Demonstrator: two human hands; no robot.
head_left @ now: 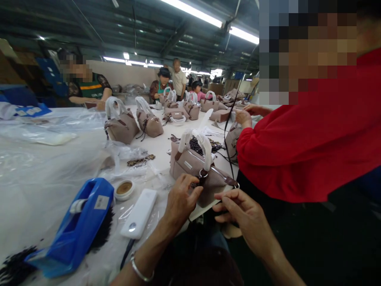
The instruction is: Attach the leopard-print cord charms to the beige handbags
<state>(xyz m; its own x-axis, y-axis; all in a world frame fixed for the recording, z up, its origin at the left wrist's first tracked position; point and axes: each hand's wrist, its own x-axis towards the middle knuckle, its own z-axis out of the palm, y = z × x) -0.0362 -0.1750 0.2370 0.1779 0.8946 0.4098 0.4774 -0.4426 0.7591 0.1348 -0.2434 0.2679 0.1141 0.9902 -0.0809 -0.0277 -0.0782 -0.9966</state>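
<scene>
A taupe handbag [190, 169] stands on the near table edge, its handles [205, 147] wrapped in white material. My left hand [181, 198] is at the front of this bag, thumb and forefinger curled around a small dark piece below the metal ring [203, 173]. What that piece is, I cannot make out. Beside the bag's lower right side is my right hand [242, 214], its fingers loosely bent and apart, with nothing visible in them. A brown leather tab with another ring [236, 185] sits just above that hand.
To the left lie a blue tape dispenser [80, 226], a white device [139, 214] and a small round tub [124, 190]. Dark cords [196, 147] are heaped behind the bag. More handbags [122, 125] stand farther back. A person in a red sleeve [282, 151] works close on the right.
</scene>
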